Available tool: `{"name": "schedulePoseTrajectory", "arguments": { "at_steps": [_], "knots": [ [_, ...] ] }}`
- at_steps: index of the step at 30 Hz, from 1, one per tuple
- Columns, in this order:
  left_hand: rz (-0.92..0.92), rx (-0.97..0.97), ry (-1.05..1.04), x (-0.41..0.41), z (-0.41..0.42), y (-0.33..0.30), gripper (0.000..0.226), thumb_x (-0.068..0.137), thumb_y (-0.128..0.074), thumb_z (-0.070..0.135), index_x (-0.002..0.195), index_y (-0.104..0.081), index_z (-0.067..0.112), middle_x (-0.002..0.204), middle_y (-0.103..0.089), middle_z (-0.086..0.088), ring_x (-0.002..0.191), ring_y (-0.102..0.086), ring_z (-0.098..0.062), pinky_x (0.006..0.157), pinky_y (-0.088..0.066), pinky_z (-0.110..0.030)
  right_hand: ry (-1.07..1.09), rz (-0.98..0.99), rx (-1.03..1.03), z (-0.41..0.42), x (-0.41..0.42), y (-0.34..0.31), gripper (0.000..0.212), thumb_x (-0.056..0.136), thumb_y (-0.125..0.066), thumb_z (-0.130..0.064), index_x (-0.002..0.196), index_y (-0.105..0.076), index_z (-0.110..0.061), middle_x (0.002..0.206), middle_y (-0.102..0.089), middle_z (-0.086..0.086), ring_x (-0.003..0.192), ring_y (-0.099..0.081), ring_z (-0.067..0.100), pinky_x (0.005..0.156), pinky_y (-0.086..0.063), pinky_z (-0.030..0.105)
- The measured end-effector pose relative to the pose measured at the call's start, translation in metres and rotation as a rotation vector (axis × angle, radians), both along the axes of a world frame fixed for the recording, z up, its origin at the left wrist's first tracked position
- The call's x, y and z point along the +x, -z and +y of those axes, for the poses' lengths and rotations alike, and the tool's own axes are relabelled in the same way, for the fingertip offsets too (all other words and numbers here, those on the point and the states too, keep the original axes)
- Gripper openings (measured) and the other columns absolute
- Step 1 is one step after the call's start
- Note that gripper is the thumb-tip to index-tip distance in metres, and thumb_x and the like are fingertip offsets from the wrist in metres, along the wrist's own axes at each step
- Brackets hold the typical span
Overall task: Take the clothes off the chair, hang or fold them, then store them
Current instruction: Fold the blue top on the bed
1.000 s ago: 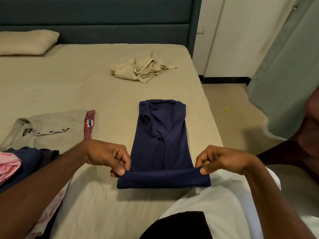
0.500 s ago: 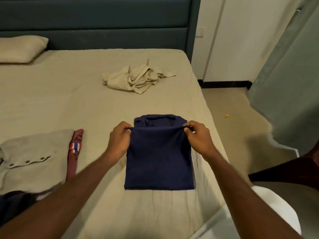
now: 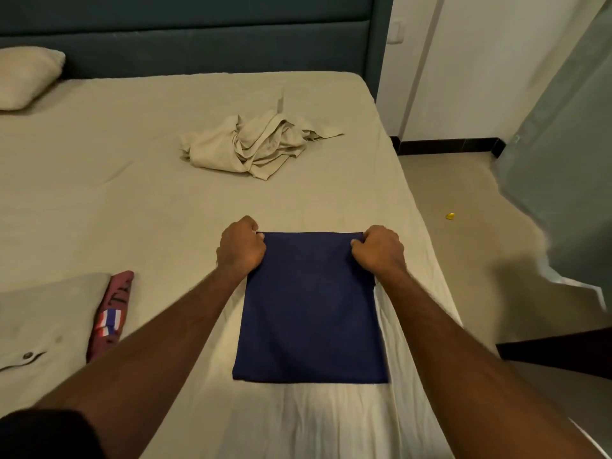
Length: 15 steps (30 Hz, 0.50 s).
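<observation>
Single head-worn view, looking forward and down over the near edge of the bed (image 3: 132,200) toward the headboard (image 3: 198,44). Close to the near right corner; far edge distant. Wide-angle, taking in floor (image 3: 447,260) beyond the right edge.

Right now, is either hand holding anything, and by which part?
Both. The left hand and right hand each grip a far corner of the folded navy garment, which lies flat on the bed.
</observation>
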<state>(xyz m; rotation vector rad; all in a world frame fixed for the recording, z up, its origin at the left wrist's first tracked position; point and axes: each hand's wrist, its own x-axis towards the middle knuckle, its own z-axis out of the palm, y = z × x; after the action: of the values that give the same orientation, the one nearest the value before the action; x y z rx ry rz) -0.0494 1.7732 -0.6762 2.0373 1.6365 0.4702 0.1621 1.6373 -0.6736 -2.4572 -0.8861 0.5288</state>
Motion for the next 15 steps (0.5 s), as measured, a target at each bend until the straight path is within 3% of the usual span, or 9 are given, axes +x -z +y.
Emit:
{"name": "schedulePoseTrajectory", "arguments": {
  "at_steps": [4, 6, 9, 12, 15],
  "knots": [
    [-0.077, -0.151, 0.042, 0.003, 0.009, -0.002, 0.043, 0.092, -0.069, 0.045, 0.117, -0.056, 0.013, 0.109, -0.055, 0.002, 0.102, -0.055, -0.021, 0.089, -0.049, -0.038, 0.006, 0.151, -0.003, 0.008, 0.008, 0.010, 0.039, 0.085, -0.065, -0.053, 0.094, -0.061, -0.016, 0.098, -0.065, 0.002, 0.094, -0.063, 0.027, 0.092, -0.053, 0.049],
    [-0.015, -0.262, 0.141, 0.001, 0.014, -0.010, 0.050, 0.085, -0.080, 0.036, 0.120, -0.054, 0.013, 0.111, -0.055, 0.000, 0.105, -0.056, -0.021, 0.092, -0.050, -0.037, -0.016, 0.275, -0.005, 0.009, 0.013, 0.008, 0.041, 0.075, -0.073, -0.049, 0.097, -0.065, -0.016, 0.100, -0.069, 0.003, 0.094, -0.066, 0.028, 0.093, -0.055, 0.050],
    [0.069, -0.392, 0.268, -0.006, 0.023, -0.022, 0.034, 0.082, -0.082, 0.014, 0.110, -0.066, 0.006, 0.104, -0.068, -0.009, 0.099, -0.065, -0.025, 0.092, -0.056, -0.040, -0.020, 0.493, 0.063, 0.001, 0.013, -0.008, 0.025, 0.084, -0.080, -0.024, 0.100, -0.071, -0.006, 0.101, -0.074, 0.009, 0.092, -0.071, 0.026, 0.085, -0.060, 0.042],
    [0.045, -0.489, 0.432, -0.015, 0.029, -0.041, 0.011, 0.084, -0.078, 0.004, 0.094, -0.074, 0.000, 0.089, -0.073, -0.015, 0.086, -0.066, -0.023, 0.085, -0.057, -0.043, -0.092, 0.627, 0.231, -0.020, 0.010, -0.031, 0.013, 0.094, -0.072, -0.016, 0.104, -0.073, -0.008, 0.104, -0.076, 0.007, 0.093, -0.071, 0.023, 0.073, -0.056, 0.031],
    [-0.140, -0.316, 0.489, -0.017, 0.031, -0.070, 0.010, 0.086, -0.075, 0.002, 0.087, -0.070, -0.006, 0.074, -0.062, -0.010, 0.075, -0.055, -0.018, 0.072, -0.046, -0.038, -0.146, 0.670, 0.473, -0.039, 0.016, -0.061, 0.017, 0.097, -0.068, -0.015, 0.110, -0.073, -0.005, 0.104, -0.076, 0.008, 0.095, -0.071, 0.022, 0.076, -0.056, 0.034]
  ]
}}
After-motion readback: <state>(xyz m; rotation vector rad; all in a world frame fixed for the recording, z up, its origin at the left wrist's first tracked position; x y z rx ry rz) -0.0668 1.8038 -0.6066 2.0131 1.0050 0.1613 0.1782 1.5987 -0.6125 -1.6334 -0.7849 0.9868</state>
